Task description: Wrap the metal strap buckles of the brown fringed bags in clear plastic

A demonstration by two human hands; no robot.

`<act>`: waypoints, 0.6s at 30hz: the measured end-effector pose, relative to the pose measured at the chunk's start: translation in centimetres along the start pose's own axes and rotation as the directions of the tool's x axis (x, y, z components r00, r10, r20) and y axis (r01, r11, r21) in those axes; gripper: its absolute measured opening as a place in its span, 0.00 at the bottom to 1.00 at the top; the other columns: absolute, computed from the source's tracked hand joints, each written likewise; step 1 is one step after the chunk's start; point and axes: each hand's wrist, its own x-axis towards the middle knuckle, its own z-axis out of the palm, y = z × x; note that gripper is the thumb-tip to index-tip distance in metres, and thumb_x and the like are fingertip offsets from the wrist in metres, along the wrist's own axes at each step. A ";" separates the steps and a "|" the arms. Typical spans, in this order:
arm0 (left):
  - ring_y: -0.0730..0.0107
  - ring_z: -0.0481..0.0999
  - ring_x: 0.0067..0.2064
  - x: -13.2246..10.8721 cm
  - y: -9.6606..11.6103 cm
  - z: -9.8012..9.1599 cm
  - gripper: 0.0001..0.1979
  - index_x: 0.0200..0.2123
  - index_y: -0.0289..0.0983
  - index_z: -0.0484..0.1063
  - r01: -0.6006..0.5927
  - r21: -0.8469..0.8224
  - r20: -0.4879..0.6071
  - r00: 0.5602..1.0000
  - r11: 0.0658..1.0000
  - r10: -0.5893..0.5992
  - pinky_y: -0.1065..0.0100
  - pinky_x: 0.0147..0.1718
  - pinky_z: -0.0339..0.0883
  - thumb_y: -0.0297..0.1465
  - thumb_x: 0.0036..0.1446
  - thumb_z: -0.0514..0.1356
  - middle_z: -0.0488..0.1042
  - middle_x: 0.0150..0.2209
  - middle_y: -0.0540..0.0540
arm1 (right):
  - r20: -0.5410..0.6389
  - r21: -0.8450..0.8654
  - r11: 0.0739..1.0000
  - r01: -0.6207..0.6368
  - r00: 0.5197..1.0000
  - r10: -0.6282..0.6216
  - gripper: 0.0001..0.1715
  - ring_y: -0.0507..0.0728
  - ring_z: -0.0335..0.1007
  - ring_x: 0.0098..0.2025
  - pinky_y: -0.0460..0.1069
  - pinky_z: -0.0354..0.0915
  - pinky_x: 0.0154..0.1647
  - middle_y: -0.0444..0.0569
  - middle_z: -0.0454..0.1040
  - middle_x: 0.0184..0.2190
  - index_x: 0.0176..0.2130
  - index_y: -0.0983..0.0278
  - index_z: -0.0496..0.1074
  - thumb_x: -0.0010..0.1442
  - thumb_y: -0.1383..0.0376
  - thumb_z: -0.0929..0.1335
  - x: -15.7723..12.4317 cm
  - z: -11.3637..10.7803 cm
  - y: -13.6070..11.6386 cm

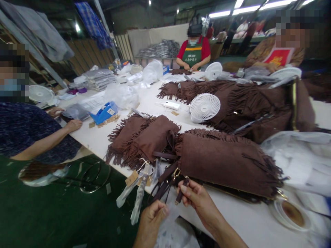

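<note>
My right hand point(195, 196) pinches the end of a dark brown strap point(179, 197), which has small metal fittings. Left of it and lower, my left hand point(152, 217) is closed, thumb against fingers; whatever it may hold I cannot make out. Clear plastic point(168, 225) shows just below and beside that hand. Above my hands lies a brown fringed bag point(222, 158), with a gold clasp point(176, 172) at its strap end. More brown fringed bags point(155, 134) lie to its left. Plastic-wrapped straps point(141, 193) with a cardboard tag point(131, 178) hang over the table edge.
On the white table point(103, 141) stand a small fan point(205, 107) and a blue tape dispenser point(104, 113). A large brown pile point(248, 103) lies behind. A tape roll point(292, 212) sits at right. A co-worker's arm point(51, 136) rests at left; other people sit across.
</note>
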 end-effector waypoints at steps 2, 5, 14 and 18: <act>0.76 0.56 0.25 0.0 0.1 0.2 0.19 0.25 0.34 0.70 0.008 0.001 0.000 1.000 1.000 -0.008 0.72 0.25 0.49 0.46 0.53 0.60 0.60 0.21 0.54 | 0.000 -0.010 1.000 0.006 1.000 -0.006 0.15 0.46 0.61 0.24 0.43 0.57 0.26 0.46 0.73 0.32 0.40 0.65 0.72 0.56 0.58 0.71 -0.1 -0.1 0.0; 0.75 0.56 0.25 -0.1 0.3 0.3 0.19 0.25 0.35 0.70 0.011 0.021 -0.008 1.000 1.000 -0.011 0.72 0.25 0.49 0.46 0.53 0.60 0.61 0.21 0.54 | -0.015 -0.016 1.000 0.007 1.000 -0.007 0.16 0.46 0.61 0.24 0.43 0.57 0.26 0.46 0.74 0.32 0.40 0.65 0.71 0.56 0.57 0.71 -0.1 -0.1 0.0; 0.72 0.59 0.27 -0.6 1.3 0.5 0.18 0.26 0.36 0.72 -0.049 0.120 -0.054 0.997 0.992 0.056 0.71 0.29 0.53 0.45 0.55 0.58 0.63 0.22 0.53 | -0.059 -0.056 0.997 0.046 0.997 -0.049 0.17 0.46 0.61 0.22 0.43 0.57 0.26 0.40 0.69 0.24 0.38 0.65 0.71 0.55 0.55 0.72 0.1 0.3 0.2; 0.72 0.59 0.27 -0.7 1.3 0.5 0.18 0.25 0.36 0.70 -0.038 0.121 -0.068 0.997 0.992 0.047 0.71 0.28 0.53 0.45 0.56 0.57 0.62 0.22 0.53 | -0.058 -0.042 0.998 0.035 0.998 -0.038 0.16 0.46 0.61 0.22 0.43 0.58 0.25 0.41 0.70 0.25 0.36 0.65 0.70 0.56 0.55 0.71 0.0 0.2 0.4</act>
